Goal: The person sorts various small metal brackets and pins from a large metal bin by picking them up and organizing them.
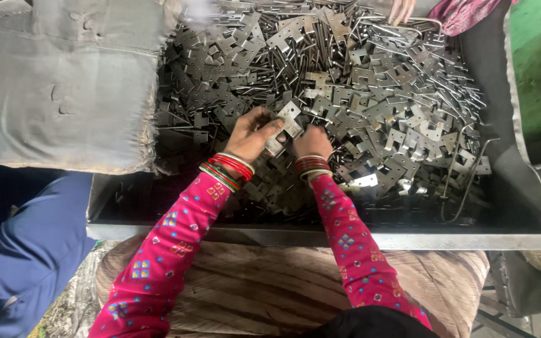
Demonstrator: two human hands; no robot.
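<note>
In the head view, the left hand (250,134) and the right hand (312,142) meet over a big heap of metal parts. Between them is a hinge plate (290,119), a small flat piece of grey, shiny steel with a notched, stepped outline and small holes. It stands tilted, a little above the heap, near the middle of the tray (320,238). The left thumb and fingers are closed narrow on its lower edge, so this hand holds the plate. The right hand is curled just beside it, knuckles up; I cannot tell if it grips something, because its fingers are hidden. Both wrists carry red and green bangles (228,168), and the sleeves are pink with small coloured squares. The tray is wide, of dark sheet metal with low walls, and it is filled with many plates (402,119) of the same kind, lying across each other in all directions, mixed with thin steel pins (320,69). Some bent wires (464,181) lie at the right side of the heap. A grey cloth (57,94) covers the left part of the tray. At the far edge, fingers of another person (402,9) touch the heap. A blue trouser leg (26,244) is at the left, and a brownish cushion (270,281) lies under the near edge.
</note>
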